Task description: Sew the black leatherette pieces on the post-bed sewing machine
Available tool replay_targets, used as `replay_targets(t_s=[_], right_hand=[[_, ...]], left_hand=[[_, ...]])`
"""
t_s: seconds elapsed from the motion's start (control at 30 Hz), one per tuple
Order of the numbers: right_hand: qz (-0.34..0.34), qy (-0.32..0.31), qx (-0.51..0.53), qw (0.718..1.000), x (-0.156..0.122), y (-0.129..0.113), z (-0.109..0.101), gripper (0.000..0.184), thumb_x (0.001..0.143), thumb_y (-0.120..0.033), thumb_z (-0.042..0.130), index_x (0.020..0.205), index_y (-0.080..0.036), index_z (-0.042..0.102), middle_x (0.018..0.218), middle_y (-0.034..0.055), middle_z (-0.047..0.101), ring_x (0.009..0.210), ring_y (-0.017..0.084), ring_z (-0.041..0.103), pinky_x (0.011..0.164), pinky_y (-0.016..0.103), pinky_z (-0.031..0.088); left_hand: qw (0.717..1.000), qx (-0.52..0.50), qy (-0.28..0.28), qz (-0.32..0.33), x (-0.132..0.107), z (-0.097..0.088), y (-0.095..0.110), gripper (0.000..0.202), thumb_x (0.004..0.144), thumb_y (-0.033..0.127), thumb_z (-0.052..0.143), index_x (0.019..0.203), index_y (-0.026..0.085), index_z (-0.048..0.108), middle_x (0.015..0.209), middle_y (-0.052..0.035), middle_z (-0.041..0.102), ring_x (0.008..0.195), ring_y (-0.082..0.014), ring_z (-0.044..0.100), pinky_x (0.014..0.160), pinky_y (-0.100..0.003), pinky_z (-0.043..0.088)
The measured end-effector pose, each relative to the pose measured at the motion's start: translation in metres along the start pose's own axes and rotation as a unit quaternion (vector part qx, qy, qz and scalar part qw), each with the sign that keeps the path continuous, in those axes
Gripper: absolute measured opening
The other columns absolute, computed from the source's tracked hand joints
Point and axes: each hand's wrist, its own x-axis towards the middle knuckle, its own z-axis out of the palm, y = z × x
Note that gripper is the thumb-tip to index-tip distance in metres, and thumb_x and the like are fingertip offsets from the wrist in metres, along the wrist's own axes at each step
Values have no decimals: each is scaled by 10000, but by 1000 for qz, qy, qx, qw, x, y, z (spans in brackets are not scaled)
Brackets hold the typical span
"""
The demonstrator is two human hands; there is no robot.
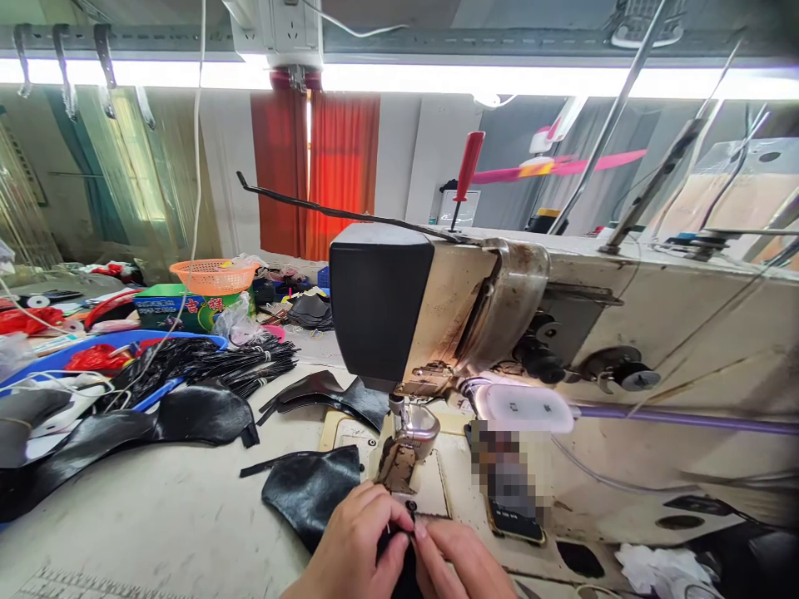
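Just in front of the presser foot of a sewing machine [382, 291], my left hand [359, 541] pinches a black leather piece [312, 487] at its near edge. The piece lies on the machine bed and spreads out to the left, with a narrow strip sticking out from its far corner. Beside it, my right hand [455, 557] has its thumb and fingers closed on the same black material, fingertips almost meeting those of the left. The exact spot between the fingertips is mostly covered. Another black leather piece [330, 395] lies behind, partly hidden by the machine head.
Left on the table are more shiny black pieces [205, 412], a bundle of black strips [265, 362] and a blue tray [212, 339]. Farther back, an orange basket [215, 274] tops a green box [163, 309]. A phone [515, 520] and a lit lamp [524, 408] sit right of the needle.
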Motion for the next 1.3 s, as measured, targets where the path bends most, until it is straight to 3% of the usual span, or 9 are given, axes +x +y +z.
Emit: replay_targets(t_s=[0.27,0.47,0.57,0.67,0.77,0.9,1.03,1.2,1.3], right_hand=[[-79,-17,4,997,14,13,-2,154,841,-36,566,844,-146,674,616,55,728,551,159,703,561,240,610],[71,-69,147,984,12,13,6,164,827,-25,530,829,-177,589,606,21,599,530,116,562,487,212,485],[246,-136,265,923,10,17,11,165,863,-128,533,717,-199,557,609,-11,523,536,107,518,494,199,437],[442,-158,372,801,12,19,17,213,850,-307,607,670,-194,595,604,-26,503,526,102,472,474,193,404],[561,-154,439,685,21,20,20,320,782,-488,683,703,-182,634,593,-42,480,506,90,420,465,191,406],[603,-135,453,643,33,21,23,412,700,-569,742,686,-169,646,561,-37,517,486,93,465,458,194,436],[566,-99,436,693,35,28,24,366,757,-526,717,702,-167,673,530,-19,580,445,106,525,414,191,465],[336,-82,334,877,29,45,21,106,883,-230,627,919,-180,713,660,18,707,506,131,643,482,192,550],[149,-27,184,971,26,52,23,268,863,-86,601,1094,-187,692,878,77,737,735,163,716,649,214,588]], left_hand=[[999,-7,32,-18,-1,-5,3,179,754,49,517,815,184,617,756,-17,688,722,-157,634,665,-238,486],[996,-11,37,-84,-4,1,-14,59,820,166,573,820,182,630,775,-30,685,754,-169,639,696,-252,477],[990,-74,6,-119,1,-3,-17,139,854,257,564,864,176,677,792,-38,695,760,-169,633,724,-258,468],[972,-144,-29,-186,11,-13,-13,196,829,302,576,877,177,719,800,-34,694,773,-171,619,749,-261,455],[947,-188,-45,-258,25,-21,-10,223,768,343,615,824,161,732,781,-32,689,769,-181,597,738,-271,438],[918,-235,-50,-315,41,-28,-9,264,692,361,674,852,165,749,807,-20,705,821,-195,590,775,-284,423],[889,-308,-56,-334,53,-29,-7,242,673,334,680,823,160,756,723,10,674,734,-158,554,703,-261,404],[870,-340,-26,-357,65,-29,-2,205,648,308,662,746,142,734,616,34,590,635,-123,474,613,-238,357],[852,-347,-26,-391,75,-32,-2,184,644,293,652,729,142,714,551,52,526,565,-110,436,566,-235,327]])
